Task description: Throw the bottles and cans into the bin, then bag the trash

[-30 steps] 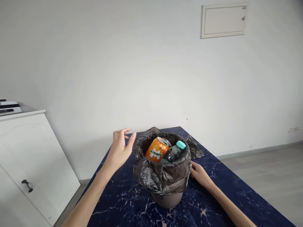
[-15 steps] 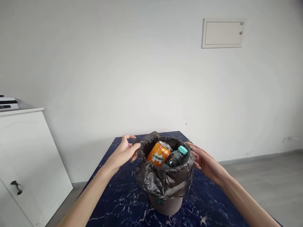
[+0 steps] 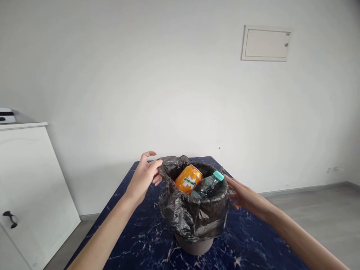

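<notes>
A grey-brown trash bin (image 3: pixel 195 247) stands on the table, lined with a black plastic bag (image 3: pixel 194 219) folded down over its rim. Inside lie an orange Mirinda can (image 3: pixel 189 179), tilted, and a clear bottle (image 3: pixel 208 186) with a turquoise cap. My left hand (image 3: pixel 144 174) pinches the bag's edge at the left between thumb and fingers, drawing it up and outward. On the other side, my right hand (image 3: pixel 239 193) is at the bag's right edge beside the bottle cap, fingers partly hidden behind the bag; its grip is unclear.
The bin rests on a dark blue marble-patterned table (image 3: pixel 140 240) close to a white wall (image 3: pixel 168 75). A white cabinet (image 3: pixel 30 180) with a black handle stands at the left. A panel door (image 3: pixel 266 43) is set high in the wall.
My left hand has moved up and left, pulling the bag's edge outward. The can and bottle have tilted further. My right hand has turned slightly at the right rim.
</notes>
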The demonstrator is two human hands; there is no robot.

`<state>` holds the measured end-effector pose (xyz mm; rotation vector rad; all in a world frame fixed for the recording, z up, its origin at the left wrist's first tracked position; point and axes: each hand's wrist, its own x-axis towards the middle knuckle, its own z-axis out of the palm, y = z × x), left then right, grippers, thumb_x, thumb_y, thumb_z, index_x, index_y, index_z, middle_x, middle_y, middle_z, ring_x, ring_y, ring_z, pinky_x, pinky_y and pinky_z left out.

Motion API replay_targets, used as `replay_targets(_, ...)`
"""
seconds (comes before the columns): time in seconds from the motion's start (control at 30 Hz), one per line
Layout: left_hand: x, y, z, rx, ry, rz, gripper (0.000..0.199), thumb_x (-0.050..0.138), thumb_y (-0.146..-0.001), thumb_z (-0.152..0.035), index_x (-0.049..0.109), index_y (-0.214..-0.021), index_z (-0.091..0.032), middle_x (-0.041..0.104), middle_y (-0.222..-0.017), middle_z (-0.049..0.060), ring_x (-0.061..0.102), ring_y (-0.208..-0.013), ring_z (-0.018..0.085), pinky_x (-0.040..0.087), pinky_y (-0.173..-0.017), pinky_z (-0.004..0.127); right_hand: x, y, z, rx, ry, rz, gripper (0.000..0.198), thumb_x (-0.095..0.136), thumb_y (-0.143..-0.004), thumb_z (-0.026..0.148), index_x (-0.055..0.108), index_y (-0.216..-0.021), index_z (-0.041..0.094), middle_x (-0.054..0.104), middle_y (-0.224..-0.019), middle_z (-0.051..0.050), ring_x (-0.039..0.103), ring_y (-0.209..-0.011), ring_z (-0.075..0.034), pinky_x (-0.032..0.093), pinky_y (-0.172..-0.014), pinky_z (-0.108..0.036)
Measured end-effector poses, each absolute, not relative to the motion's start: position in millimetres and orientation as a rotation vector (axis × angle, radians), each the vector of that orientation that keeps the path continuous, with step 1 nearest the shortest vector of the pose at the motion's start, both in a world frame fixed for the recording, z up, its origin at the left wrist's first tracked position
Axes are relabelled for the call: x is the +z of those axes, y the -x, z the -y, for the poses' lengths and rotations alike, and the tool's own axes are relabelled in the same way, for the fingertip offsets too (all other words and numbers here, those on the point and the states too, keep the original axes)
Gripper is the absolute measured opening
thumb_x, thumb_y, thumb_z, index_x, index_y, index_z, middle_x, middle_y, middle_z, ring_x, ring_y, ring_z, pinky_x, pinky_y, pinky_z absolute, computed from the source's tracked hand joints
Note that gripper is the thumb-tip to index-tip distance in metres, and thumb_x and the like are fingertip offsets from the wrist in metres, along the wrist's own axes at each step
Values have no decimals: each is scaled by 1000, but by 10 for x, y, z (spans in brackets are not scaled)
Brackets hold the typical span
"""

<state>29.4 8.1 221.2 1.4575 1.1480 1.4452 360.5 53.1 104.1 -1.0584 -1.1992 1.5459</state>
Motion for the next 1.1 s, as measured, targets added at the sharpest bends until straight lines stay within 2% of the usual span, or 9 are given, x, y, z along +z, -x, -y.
replay_targets(0.13, 2192, -251, -76, 1485, -1441, -1123, 33, 65, -95, -39, 45, -120, -30, 27, -60, -14, 32, -47, 9, 37, -49, 21, 1049, -3541, -508, 1736, 1003, 1047, 39, 80, -88, 59, 71, -96, 22, 72, -87, -6, 59, -64, -14, 37, -45, -20)
replay_targets(0.27, 2160, -181, -56, 1477, -1440, -1115, 28, 63, -97, -38, 48, -119, -30, 29, -62, -13, 33, -48, 8, 36, -49, 20, 1157, -3531, -489, 1659, 984, 914, 24, 86, -85, 42, 76, -96, 23, 68, -69, 1, 53, -55, -11, 39, -45, -20)
replay_targets(0.37, 2139, -135, -29, 1454, -1443, -1120, 25, 62, -98, -39, 50, -117, -28, 31, -62, -13, 33, -48, 8, 36, -49, 21, 1238, -3578, -489, 1601, 985, 879, 24, 88, -82, 37, 79, -99, 25, 73, -76, 1, 58, -60, -12, 45, -50, -21)
replay_targets(0.53, 2113, -83, 18, 1424, -1464, -1159, 26, 62, -98, -40, 51, -118, -27, 35, -62, -12, 36, -47, 9, 35, -49, 22, 1377, -3613, -468, 1450, 1064, 887, 31, 91, -77, 38, 83, -104, 24, 80, -99, -4, 65, -77, -17, 51, -53, -21)
replay_targets(0.63, 2069, -35, 26, 1402, -1487, -1192, 25, 61, -98, -39, 52, -118, -28, 37, -62, -12, 38, -47, 10, 34, -50, 22, 1450, -3596, -447, 1393, 1081, 881, 37, 91, -73, 37, 83, -108, 26, 79, -113, -4, 65, -80, -19, 49, -50, -22)
replay_targets(0.8, 1973, 77, 20, 1331, -1559, -1254, 26, 59, -100, -43, 56, -120, -27, 44, -55, -10, 44, -51, 13, 35, -56, 23, 1622, -3595, -367, 1312, 918, 895, 42, 92, -70, 34, 79, -110, 29, 76, -95, -1, 63, -73, -18, 50, -54, -23)
replay_targets(0.93, 1942, 134, 32, 1377, -1594, -1235, 27, 59, -102, -45, 55, -121, -27, 46, -61, -10, 42, -51, 12, 36, -56, 24, 1764, -3676, -281, 1186, 838, 881, 38, 93, -69, 33, 77, -103, 29, 67, -80, 1, 55, -64, -14, 46, -49, -21)
replay_targets(1.0, 1923, 150, 47, 1427, -1600, -1200, 25, 60, -102, -45, 54, -120, -28, 43, -63, -10, 40, -50, 11, 36, -54, 24, 1783, -3758, -241, 1122, 829, 865, 34, 91, -71, 34, 76, -102, 30, 64, -80, 1, 53, -63, -14, 43, -46, -21)
replay_targets(1.1, 1867, 168, 85, 1465, -1613, -1196, 24, 58, -104, -47, 54, -118, -28, 40, -62, -11, 39, -49, 10, 35, -53, 25, 1719, -3915, -173, 1023, 824, 839, 29, 87, -77, 35, 76, -103, 35, 66, -89, 0, 58, -71, -16, 48, -49, -23)
